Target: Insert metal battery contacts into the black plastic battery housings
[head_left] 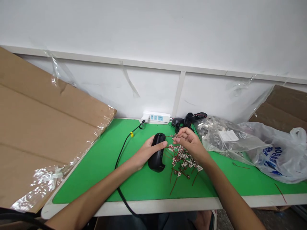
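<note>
My left hand [149,150] lies wrapped over a black hand-held device [157,158] on the green mat [100,166]; a black cable [122,150] runs from it. My right hand [188,140] pinches a small wired part [175,136] just right of the device's top. Beneath that hand lies a pile of small white parts with thin red-brown wires [183,161].
A white power strip [157,117] sits by the wall. Clear bags of parts [223,135] and a white plastic bag [278,153] lie on the right. Cardboard sheets lean at the left [43,127] and far right [285,105]. Black objects [189,119] stand behind my hands.
</note>
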`<state>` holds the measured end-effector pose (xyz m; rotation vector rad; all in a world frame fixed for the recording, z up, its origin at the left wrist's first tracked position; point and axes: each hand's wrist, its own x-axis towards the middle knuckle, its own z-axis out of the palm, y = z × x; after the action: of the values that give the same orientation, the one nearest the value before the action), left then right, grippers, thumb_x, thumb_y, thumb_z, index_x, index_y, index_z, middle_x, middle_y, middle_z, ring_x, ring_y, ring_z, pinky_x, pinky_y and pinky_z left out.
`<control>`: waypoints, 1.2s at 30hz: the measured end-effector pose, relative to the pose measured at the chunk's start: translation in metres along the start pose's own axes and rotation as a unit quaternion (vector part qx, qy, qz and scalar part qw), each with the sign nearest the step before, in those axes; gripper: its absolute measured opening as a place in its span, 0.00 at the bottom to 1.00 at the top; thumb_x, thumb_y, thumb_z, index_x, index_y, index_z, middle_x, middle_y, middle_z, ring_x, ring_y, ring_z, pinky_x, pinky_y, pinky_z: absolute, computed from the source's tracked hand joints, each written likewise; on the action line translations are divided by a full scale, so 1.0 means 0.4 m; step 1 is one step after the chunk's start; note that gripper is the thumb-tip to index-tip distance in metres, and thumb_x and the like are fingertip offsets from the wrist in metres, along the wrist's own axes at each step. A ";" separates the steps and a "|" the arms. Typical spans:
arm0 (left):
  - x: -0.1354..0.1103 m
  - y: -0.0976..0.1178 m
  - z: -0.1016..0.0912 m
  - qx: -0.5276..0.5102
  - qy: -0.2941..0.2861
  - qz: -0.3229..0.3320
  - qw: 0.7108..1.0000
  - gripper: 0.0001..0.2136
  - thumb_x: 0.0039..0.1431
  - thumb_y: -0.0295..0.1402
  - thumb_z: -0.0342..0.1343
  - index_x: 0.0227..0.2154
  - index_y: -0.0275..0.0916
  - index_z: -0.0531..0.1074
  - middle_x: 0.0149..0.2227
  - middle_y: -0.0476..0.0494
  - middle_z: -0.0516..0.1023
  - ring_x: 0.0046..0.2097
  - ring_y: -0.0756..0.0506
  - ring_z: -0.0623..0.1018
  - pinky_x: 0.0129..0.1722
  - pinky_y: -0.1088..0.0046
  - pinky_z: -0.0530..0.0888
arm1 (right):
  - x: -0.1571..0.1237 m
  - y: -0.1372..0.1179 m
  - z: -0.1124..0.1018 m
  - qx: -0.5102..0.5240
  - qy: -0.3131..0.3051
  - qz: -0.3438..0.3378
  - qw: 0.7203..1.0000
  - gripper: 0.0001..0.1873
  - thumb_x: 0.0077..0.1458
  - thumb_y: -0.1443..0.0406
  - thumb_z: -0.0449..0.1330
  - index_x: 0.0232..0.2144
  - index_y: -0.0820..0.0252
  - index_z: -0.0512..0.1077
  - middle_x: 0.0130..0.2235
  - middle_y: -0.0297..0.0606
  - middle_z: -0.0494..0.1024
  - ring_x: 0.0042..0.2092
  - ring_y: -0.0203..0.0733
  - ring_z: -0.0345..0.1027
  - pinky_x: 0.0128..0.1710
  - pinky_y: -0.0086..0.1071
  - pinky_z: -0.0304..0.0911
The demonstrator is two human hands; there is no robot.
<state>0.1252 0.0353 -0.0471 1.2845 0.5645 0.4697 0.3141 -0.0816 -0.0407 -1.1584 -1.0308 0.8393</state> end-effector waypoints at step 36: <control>0.035 -0.072 0.006 0.057 -0.001 0.091 0.994 0.16 0.65 0.48 0.59 0.39 0.37 0.76 0.34 0.48 0.74 0.38 0.46 0.71 0.40 0.73 0.67 | -0.012 0.056 0.095 -0.328 0.072 -0.167 0.927 0.03 0.63 0.64 0.62 0.36 0.52 0.76 0.40 0.38 0.80 0.45 0.48 0.73 0.47 0.41 0.68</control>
<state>0.1378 0.0357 -0.0767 1.4534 0.4813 0.5936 0.2764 -0.0696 -0.0605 -1.5110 -1.3872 0.1199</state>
